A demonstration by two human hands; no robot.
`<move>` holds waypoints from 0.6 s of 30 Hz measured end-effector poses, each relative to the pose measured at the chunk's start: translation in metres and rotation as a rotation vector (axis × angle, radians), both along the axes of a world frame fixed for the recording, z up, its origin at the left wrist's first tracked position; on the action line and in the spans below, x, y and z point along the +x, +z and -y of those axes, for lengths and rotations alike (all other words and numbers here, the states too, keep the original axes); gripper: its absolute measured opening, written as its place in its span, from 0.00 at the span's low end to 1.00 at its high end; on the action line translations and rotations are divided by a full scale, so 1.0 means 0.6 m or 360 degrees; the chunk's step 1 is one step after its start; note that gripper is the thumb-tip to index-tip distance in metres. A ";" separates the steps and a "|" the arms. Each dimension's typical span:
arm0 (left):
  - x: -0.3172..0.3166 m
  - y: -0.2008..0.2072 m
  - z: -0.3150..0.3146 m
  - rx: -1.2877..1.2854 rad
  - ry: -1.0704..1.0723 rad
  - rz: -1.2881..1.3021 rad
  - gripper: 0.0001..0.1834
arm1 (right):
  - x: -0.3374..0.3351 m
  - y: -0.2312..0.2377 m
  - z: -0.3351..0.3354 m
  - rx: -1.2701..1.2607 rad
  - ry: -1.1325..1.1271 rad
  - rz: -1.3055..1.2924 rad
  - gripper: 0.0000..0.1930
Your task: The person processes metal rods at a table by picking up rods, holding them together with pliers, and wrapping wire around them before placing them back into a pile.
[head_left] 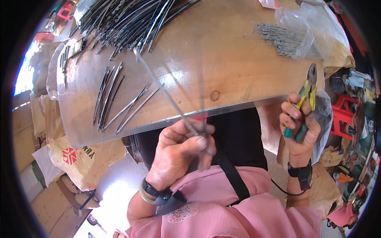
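In front of my body, my left hand is closed on a thin grey metal rod that slants up and left over the table. Fainter streaks near it are smeared by motion, so I cannot tell whether a second thin piece is in the same grip. Off to the right, my right hand is wrapped round the green and yellow handles of a pair of pliers, jaws pointing up. A heap of dark, shiny metal strips lies on the far left of the table, and several loose strips lie nearer.
The wooden table has a clear sheet on top and a near edge just beyond my lap. A bundle of thin grey wires lies far right beside a clear plastic bag. Paper sacks and red stools stand around.
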State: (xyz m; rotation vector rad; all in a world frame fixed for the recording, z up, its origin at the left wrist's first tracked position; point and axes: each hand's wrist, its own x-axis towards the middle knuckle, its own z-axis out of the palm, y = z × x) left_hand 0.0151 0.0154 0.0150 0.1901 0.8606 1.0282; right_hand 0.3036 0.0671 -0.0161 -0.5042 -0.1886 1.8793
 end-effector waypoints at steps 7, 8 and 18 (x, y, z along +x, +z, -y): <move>-0.011 -0.021 0.025 0.0091 -0.0168 -0.0619 0.09 | -0.055 0.029 -0.013 0.0316 0.0046 0.1122 0.11; -0.013 -0.024 0.028 0.0089 -0.0163 -0.0628 0.09 | -0.057 0.032 -0.015 0.0370 0.0034 0.1245 0.11; -0.023 -0.027 0.041 0.0075 -0.0116 -0.0632 0.08 | -0.066 0.011 -0.022 -0.0025 0.0124 0.0376 0.10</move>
